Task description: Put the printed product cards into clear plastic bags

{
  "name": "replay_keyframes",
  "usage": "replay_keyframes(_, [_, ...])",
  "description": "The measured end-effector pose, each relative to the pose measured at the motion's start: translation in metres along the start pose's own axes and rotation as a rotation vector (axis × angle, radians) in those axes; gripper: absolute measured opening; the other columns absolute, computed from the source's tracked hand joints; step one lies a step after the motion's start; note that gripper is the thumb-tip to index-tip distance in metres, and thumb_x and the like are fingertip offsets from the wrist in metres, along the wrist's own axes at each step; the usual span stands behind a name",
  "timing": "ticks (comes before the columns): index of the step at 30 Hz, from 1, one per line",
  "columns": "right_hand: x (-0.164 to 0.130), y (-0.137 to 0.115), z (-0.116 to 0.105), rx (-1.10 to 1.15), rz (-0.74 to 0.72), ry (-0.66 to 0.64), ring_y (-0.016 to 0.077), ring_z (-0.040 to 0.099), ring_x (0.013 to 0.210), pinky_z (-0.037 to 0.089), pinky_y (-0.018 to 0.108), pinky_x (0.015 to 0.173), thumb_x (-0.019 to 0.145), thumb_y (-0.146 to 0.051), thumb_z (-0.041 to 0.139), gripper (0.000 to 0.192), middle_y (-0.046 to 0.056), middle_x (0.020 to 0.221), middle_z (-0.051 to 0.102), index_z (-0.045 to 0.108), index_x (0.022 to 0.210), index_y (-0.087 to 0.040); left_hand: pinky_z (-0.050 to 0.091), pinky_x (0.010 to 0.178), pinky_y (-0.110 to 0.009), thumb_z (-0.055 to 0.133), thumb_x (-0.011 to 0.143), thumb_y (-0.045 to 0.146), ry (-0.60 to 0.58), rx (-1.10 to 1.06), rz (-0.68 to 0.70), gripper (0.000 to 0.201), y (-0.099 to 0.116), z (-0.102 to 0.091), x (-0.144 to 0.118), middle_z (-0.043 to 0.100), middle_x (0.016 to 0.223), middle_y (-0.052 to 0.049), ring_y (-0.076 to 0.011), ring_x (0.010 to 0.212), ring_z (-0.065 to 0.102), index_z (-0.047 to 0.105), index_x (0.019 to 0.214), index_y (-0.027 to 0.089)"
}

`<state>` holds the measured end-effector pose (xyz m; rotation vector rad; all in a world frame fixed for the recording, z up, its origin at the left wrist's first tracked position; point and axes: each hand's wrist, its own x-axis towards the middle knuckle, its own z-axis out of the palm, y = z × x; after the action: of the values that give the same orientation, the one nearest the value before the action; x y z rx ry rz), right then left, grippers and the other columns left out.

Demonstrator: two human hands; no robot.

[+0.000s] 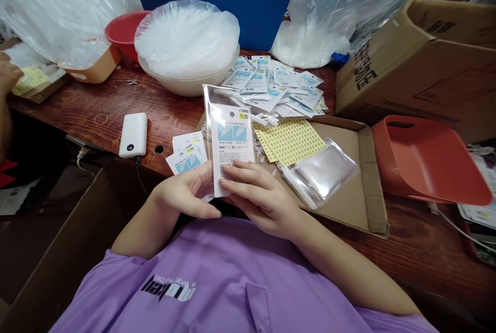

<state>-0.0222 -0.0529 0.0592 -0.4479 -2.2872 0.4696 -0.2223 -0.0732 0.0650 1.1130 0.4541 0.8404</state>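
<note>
A white printed card [233,142] with blue pictures stands almost upright in front of me, inside or against a clear plastic bag [217,96]. My left hand [188,191] holds the bag's lower left side; its fingers go behind the plastic and its thumb points right, below the card. My right hand [267,196] has its fingers pressed on the card's lower right part, its thumb hidden. Close to my left hand lie a few similar cards [187,157]. Right of my right hand, clear bags [320,170] and yellow sticker sheets [292,142] rest in a shallow cardboard tray [360,188].
Packed cards [279,85] are heaped behind the tray. A plastic-lined bowl [186,72], a white power bank [133,135] and an orange bin [426,162] stand around. A cardboard box [418,64] rises at right. Another person's hand [8,72] shows at far left.
</note>
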Motion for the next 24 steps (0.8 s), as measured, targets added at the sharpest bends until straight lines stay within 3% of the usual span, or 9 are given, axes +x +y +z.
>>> replay_keyframes(5, [0.0,0.001,0.002,-0.039,0.244,0.123,0.0275,0.034,0.137,0.034,0.053,0.109,0.087,-0.026,0.059,0.047,0.012,0.137,0.05,0.048,0.132,-0.027,0.045,0.1,-0.038,0.054,0.085,0.013,0.062,0.107,-0.041,0.051,-0.006,0.003,0.0,0.062,0.124,-0.007,-0.0248,0.119,0.056,0.048,0.134,0.027])
replay_keyframes(9, [-0.002,0.016,0.002,-0.008,0.446,0.094,0.034,0.02,0.142,0.031,0.06,0.107,0.082,-0.044,0.064,0.069,0.012,0.151,0.03,0.034,0.142,-0.029,0.038,0.107,-0.041,0.045,0.088,0.009,-0.002,0.168,0.015,0.054,-0.01,0.003,0.0,0.055,0.134,-0.007,-0.0233,0.127,0.049,0.042,0.138,0.029])
replay_keyframes(13, [-0.002,0.027,0.01,0.169,0.442,0.113,0.027,0.033,0.137,0.047,0.048,0.1,0.086,-0.045,0.058,0.081,0.012,0.151,0.029,0.009,0.148,-0.031,0.034,0.11,-0.042,0.044,0.086,0.005,-0.012,0.278,0.046,0.058,-0.011,0.003,0.006,0.05,0.14,-0.006,-0.0238,0.133,0.042,0.043,0.138,0.029])
replay_keyframes(16, [0.006,0.036,0.014,0.232,0.362,0.115,0.0222,0.047,0.128,0.053,0.039,0.094,0.091,-0.042,0.05,0.069,0.009,0.146,0.039,0.012,0.148,-0.03,0.035,0.11,-0.045,0.05,0.083,0.007,0.027,0.224,0.054,0.058,-0.011,-0.001,0.015,0.049,0.141,-0.008,-0.0262,0.129,0.046,0.044,0.137,0.027])
replay_keyframes(20, [0.032,0.083,0.005,0.118,0.362,0.198,0.0254,0.05,0.124,0.051,0.044,0.096,0.091,-0.046,0.049,0.066,0.009,0.144,0.042,0.018,0.147,-0.029,0.03,0.113,-0.046,0.055,0.081,0.013,0.225,0.257,0.016,0.068,-0.003,-0.015,0.021,0.046,0.143,-0.01,-0.0265,0.13,0.045,0.032,0.144,0.025])
replay_keyframes(22, [0.045,0.114,-0.004,0.021,0.365,0.167,0.0292,0.046,0.128,0.045,0.052,0.1,0.09,-0.052,0.048,0.072,0.01,0.146,0.039,0.011,0.148,-0.031,0.027,0.114,-0.045,0.054,0.082,0.015,0.41,0.395,0.021,0.072,0.002,-0.027,0.015,0.04,0.147,-0.009,-0.0248,0.137,0.036,0.024,0.147,0.026])
replay_keyframes(24, [0.051,0.13,-0.01,-0.16,0.384,0.133,0.0356,0.033,0.136,0.033,0.063,0.103,0.088,-0.056,0.049,0.079,0.011,0.151,0.028,0.004,0.149,-0.031,0.026,0.115,-0.042,0.053,0.083,0.017,0.628,0.575,0.041,0.067,0.007,-0.039,0.005,0.036,0.15,-0.007,-0.0232,0.14,0.03,0.029,0.145,0.025])
